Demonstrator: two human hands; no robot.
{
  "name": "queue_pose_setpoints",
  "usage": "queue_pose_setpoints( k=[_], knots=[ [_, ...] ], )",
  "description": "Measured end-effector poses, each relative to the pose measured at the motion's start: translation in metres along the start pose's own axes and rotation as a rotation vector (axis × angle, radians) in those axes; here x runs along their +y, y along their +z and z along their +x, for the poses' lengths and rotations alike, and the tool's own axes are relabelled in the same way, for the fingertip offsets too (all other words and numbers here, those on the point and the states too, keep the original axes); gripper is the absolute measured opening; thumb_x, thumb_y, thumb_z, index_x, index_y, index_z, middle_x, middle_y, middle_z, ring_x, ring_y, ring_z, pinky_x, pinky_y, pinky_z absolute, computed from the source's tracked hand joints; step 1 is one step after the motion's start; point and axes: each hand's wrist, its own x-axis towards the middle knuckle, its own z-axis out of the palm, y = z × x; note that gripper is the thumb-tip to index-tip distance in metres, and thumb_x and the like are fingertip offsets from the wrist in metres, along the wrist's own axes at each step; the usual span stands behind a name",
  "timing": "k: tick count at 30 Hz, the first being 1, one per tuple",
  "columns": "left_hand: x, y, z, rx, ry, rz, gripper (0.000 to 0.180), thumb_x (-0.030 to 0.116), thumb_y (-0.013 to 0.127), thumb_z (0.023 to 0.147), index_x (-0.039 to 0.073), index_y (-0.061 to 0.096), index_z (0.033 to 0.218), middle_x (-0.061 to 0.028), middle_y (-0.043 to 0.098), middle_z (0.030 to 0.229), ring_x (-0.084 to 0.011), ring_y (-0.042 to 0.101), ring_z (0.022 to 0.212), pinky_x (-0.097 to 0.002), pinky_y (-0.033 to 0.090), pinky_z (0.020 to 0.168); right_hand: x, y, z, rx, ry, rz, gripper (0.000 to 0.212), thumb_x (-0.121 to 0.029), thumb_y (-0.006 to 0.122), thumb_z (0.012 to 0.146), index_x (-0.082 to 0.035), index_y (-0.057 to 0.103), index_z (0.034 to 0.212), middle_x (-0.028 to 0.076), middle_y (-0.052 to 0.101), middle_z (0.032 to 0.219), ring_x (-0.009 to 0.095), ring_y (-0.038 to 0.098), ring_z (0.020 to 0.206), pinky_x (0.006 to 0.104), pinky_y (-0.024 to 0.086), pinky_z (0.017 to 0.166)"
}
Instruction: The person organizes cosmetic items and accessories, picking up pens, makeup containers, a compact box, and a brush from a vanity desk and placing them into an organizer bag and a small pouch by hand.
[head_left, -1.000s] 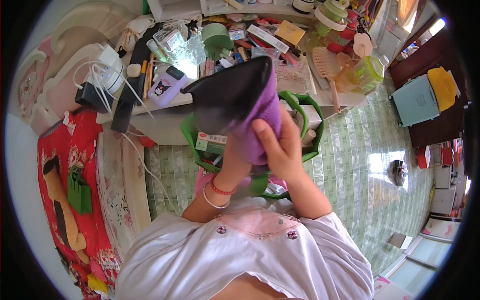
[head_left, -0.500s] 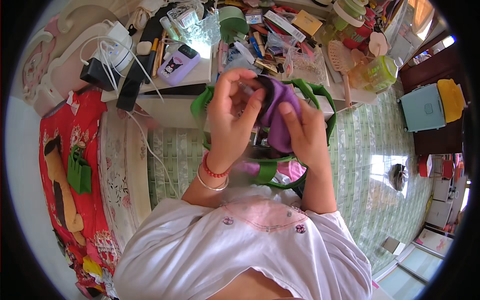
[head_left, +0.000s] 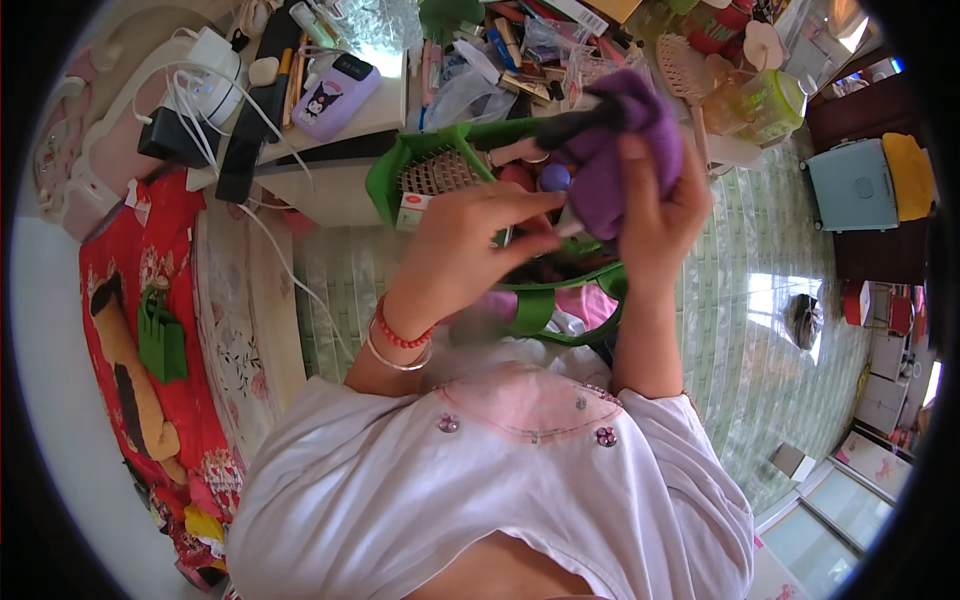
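Note:
My right hand [head_left: 662, 215] is closed around a bunched purple cloth pouch [head_left: 610, 185] with a dark edge, lifted over the right side of an open green bag [head_left: 385, 185]. Beside the pouch, my left hand [head_left: 480, 235] has thumb and forefinger curled toward each other, with a small pale thing at their tips that I cannot make out. Inside the bag lie a bristled hairbrush [head_left: 440, 175], a small white box [head_left: 412, 213] and a round purple item [head_left: 555, 178]. My hands hide part of the bag's contents.
Cluttered with cosmetics, the desk [head_left: 375, 115] stands just beyond the bag. It holds a purple power bank [head_left: 335, 95], a pink hairbrush [head_left: 682, 70] and a green-yellow bottle [head_left: 760, 105]. A white cable [head_left: 290, 265] hangs at the left. Far right is a light-blue suitcase [head_left: 852, 185].
My right hand has carried the purple pouch up and to the right. The left hand has moved lower and left, off the pouch's dark edge, so more of the bag's inside shows.

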Motion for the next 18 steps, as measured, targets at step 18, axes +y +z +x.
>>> queue_pose_setpoints(
  k=[18],
  knots=[
    [-0.026, -0.045, -0.051, -0.117, -0.245, -0.182, 0.034, -0.007, 0.057, 0.070, 0.001, 0.045, 0.101, -0.0097, 0.057, 0.086, -0.0173, 0.059, 0.082, -0.0253, 0.049, 0.067, 0.010, -0.070, 0.027, 0.592, -0.166, 0.279, 0.031, -0.021, 0.045, 0.084, 0.005, 0.046, 0.102, 0.020, 0.056, 0.083, 0.022, 0.055, 0.048, 0.0260, 0.048, 0.038]
  ],
)
